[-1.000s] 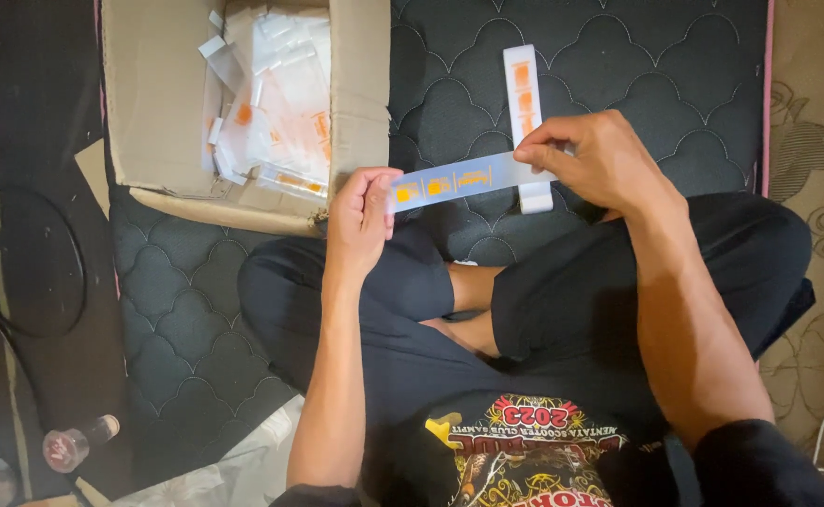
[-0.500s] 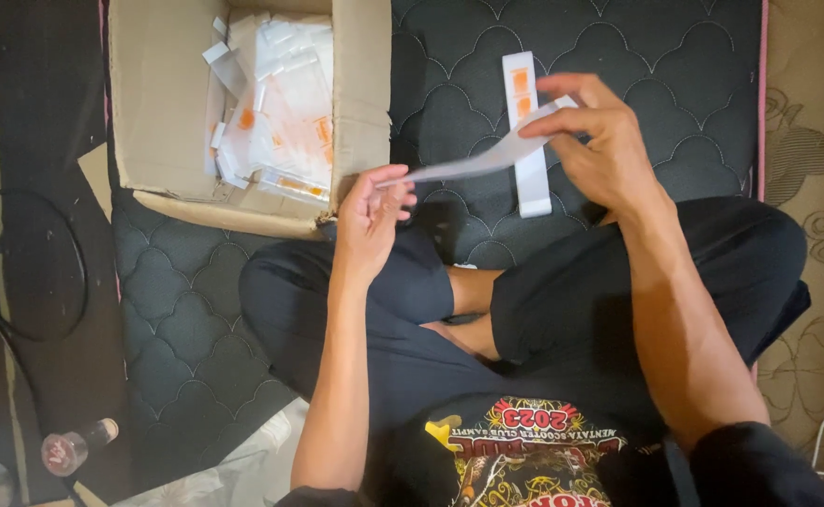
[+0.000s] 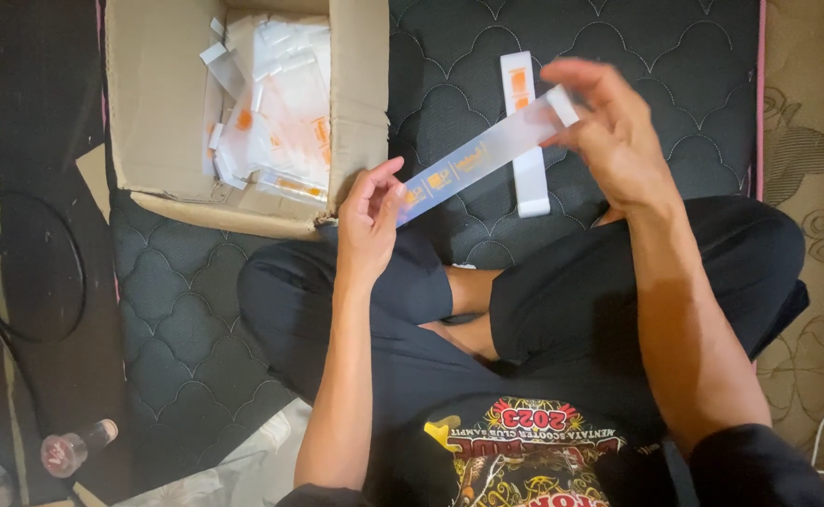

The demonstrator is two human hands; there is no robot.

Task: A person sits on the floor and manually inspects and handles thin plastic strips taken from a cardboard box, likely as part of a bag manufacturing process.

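Note:
I sit cross-legged on a dark quilted mattress [image 3: 449, 84]. Both hands hold one long, narrow translucent strip [image 3: 487, 155] with orange marks, slanted up to the right. My left hand [image 3: 369, 221] pinches its lower end, and my right hand [image 3: 609, 131] grips its upper white end. Beneath the strip, a second white strip [image 3: 526, 141] with orange marks lies flat on the mattress. An open cardboard box [image 3: 149, 113] stands just left of my left hand, holding several similar white and orange packets [image 3: 276, 117].
A black cable [image 3: 55, 282] loops on the dark floor at left. A small bottle with a red cap [image 3: 69, 451] lies at the lower left. A patterned beige rug [image 3: 816, 141] borders the mattress on the right. A light cloth [image 3: 233, 469] lies by my left knee.
The strip was held level, then bent as my right hand lifted; now it is straight again and slants up to the right, with my right hand farther right.

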